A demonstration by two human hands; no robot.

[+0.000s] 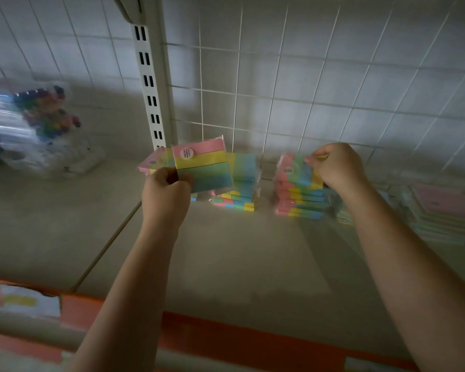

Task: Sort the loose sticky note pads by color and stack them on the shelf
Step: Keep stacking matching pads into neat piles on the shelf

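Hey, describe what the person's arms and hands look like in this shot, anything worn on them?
Both forearms are bare as far as the frame shows: no sleeves reach into view. The left hand and right hand wear no gloves, and no watch, bracelet or ring is visible, though the picture is dim and a little blurred. No markings show on either arm.

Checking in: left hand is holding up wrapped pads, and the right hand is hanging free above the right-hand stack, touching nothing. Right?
Not quite. The head view shows the right hand is not free: its fingers pinch the top pad of the right-hand stack. The rest holds: the left hand is holding up wrapped pads.
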